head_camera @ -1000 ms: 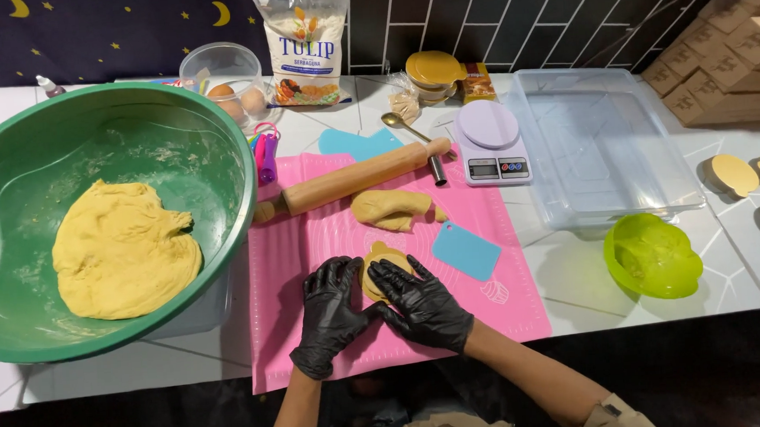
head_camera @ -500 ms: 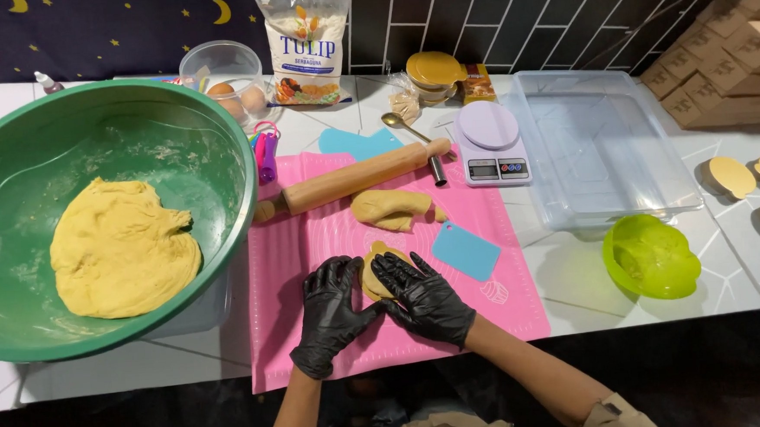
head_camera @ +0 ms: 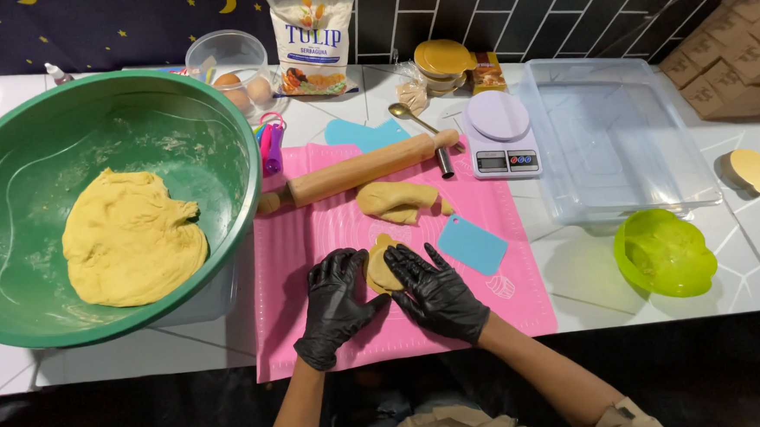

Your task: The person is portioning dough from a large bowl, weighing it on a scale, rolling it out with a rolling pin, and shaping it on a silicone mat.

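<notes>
I am looking down at two black-gloved hands working over a pink mat (head_camera: 312,243) on the white bench (head_camera: 591,263). The left hand (head_camera: 336,304) and the right hand (head_camera: 433,290) are pressing a small piece of dough (head_camera: 379,265) between them from either side, fingers spread rather than clenched. Much of this piece is lying hidden behind the gloves; only its top and middle are showing, so I cannot make out its full shape. It is sitting near the middle of the mat.

Dough is appearing three times: the piece between the hands, a second lump (head_camera: 397,200) lying further up the mat, and a large mass (head_camera: 132,239) resting in the green bowl (head_camera: 219,127). The bowl is running off the left edge. One rolling pin (head_camera: 362,168) is lying slantwise across the mat's upper part. One blue scraper (head_camera: 472,244) is lying just right of the hands. One kitchen scale (head_camera: 501,133) is standing beside one clear tub (head_camera: 618,132). One lime-green bowl (head_camera: 665,252) is sitting at the right. Eggs in a clear cup (head_camera: 232,65) are partly hidden; I cannot count them surely.
</notes>
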